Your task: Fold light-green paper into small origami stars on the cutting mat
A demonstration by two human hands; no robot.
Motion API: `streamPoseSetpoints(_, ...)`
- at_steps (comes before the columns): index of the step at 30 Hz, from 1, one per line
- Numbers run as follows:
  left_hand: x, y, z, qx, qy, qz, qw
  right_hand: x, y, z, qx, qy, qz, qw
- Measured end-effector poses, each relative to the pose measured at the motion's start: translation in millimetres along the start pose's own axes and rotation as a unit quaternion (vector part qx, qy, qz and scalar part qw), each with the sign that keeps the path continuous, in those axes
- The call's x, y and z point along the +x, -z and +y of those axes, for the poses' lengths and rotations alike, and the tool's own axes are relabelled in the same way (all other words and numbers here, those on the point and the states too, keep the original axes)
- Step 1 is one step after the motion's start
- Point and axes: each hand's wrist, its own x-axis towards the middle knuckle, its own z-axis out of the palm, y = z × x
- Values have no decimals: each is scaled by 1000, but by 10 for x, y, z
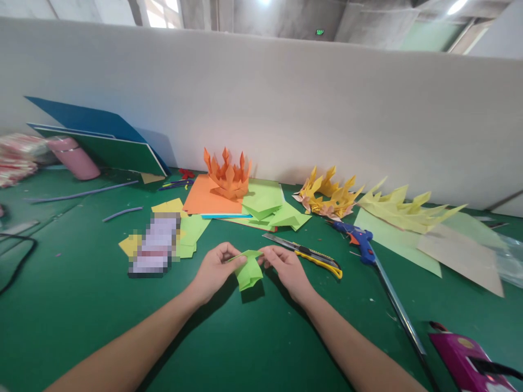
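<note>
over the near middle of the desk (pixel 253 348), the left hand (pixel 216 270) is pinching green paper (pixel 250 275), creased but seemingly unfinished, the right hand (pixel 289 271) is touching its right corner, grip unclear, and an orange crown (pixel 230 184) is standing assembled on the far side.

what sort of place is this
Probably a craft workshop: on the green table stand folded-paper shapes like the orange paper crown, with a blue glue gun and a yellow-handled utility knife lying close by.
</note>
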Motion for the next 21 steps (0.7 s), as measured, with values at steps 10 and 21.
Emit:
streamPoseSetpoints(10,-3,2,-24,30,20,-83,996,-9,-26,19,-40,4,19,999)
streamPoseSetpoints(21,-20,14,-16,143,-48,-91,984,-5,-30,51,-59,32,18,998)
